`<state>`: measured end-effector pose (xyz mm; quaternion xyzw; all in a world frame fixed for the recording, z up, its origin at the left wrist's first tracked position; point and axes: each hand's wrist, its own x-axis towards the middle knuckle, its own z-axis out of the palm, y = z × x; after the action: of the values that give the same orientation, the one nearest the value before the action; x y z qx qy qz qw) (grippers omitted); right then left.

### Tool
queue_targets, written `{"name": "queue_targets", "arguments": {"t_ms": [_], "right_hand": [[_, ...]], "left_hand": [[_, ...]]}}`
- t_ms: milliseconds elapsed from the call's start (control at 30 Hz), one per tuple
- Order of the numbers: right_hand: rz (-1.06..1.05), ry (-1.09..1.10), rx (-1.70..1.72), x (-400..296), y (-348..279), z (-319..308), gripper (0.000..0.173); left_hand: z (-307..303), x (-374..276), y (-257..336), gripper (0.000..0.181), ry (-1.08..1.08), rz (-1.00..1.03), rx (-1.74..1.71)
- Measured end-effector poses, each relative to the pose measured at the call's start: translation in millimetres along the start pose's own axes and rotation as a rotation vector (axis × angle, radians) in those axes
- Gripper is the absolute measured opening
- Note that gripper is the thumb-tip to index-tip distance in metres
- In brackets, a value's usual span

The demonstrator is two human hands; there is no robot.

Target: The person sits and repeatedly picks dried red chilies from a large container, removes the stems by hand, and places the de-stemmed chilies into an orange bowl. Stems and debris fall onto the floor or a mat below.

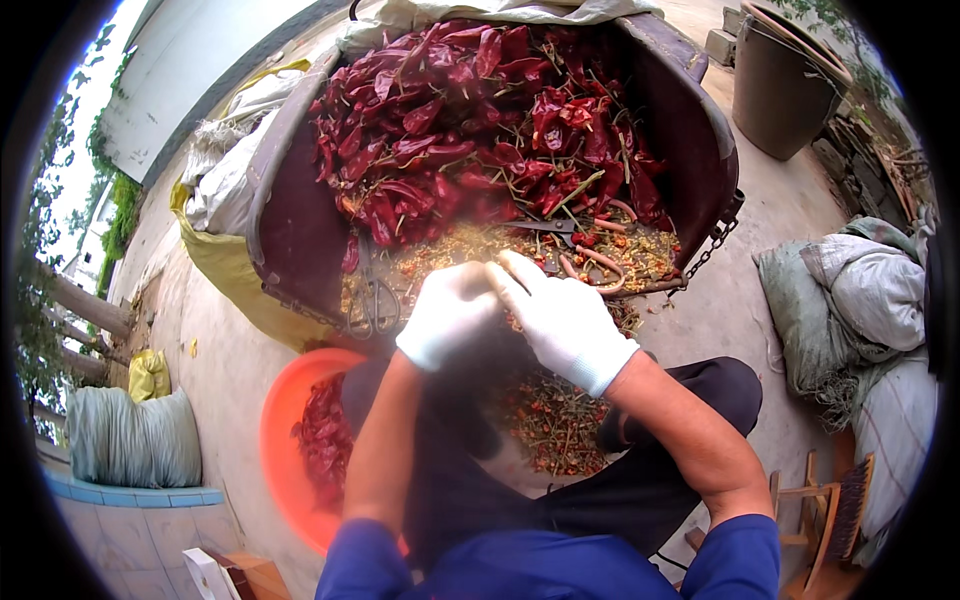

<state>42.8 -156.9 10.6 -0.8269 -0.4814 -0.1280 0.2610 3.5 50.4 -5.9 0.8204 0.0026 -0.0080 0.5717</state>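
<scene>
In a white knit glove, my left hand (pixel 448 309) is curled over the front lip of a dark red trough. My right hand (pixel 561 321), gloved alike, meets it with its fingertips at the left fingers. Anything pinched between them is hidden and blurred. Just beyond lies a heap of dried red chili peppers (pixel 450 135) with stems, filling much of the trough (pixel 289 187). Scissors with pink-wrapped handles (pixel 611 279) rest among loose seeds (pixel 427 255) behind my right hand. Plain metal scissors (pixel 373 304) lie left of my left hand.
An orange basin (pixel 281 420) holding red chili pods (pixel 326 442) stands by my left leg. Stems and scraps (pixel 559 427) litter the ground between my legs. Stuffed sacks (pixel 832 300) sit at right, near a wooden chair (pixel 821 495). A tall bucket (pixel 784 90) stands back right.
</scene>
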Motion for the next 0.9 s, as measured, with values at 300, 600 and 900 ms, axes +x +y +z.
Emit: {"name": "queue_targets", "arguments": {"t_ms": [300, 600, 900], "right_hand": [[0.385, -0.099, 0.346, -6, 1, -17, 0.031], [0.303, -0.23, 0.396, -13, 8, -14, 0.036], [0.393, -0.207, 0.477, -10, 11, -22, 0.041]], "left_hand": [[12, 40, 30, 0.024, 0.286, 0.05, 0.013], [60, 127, 11, 0.026, 0.38, 0.13, 1.08], [20, 69, 24, 0.027, 0.369, -0.072, 0.066]]}}
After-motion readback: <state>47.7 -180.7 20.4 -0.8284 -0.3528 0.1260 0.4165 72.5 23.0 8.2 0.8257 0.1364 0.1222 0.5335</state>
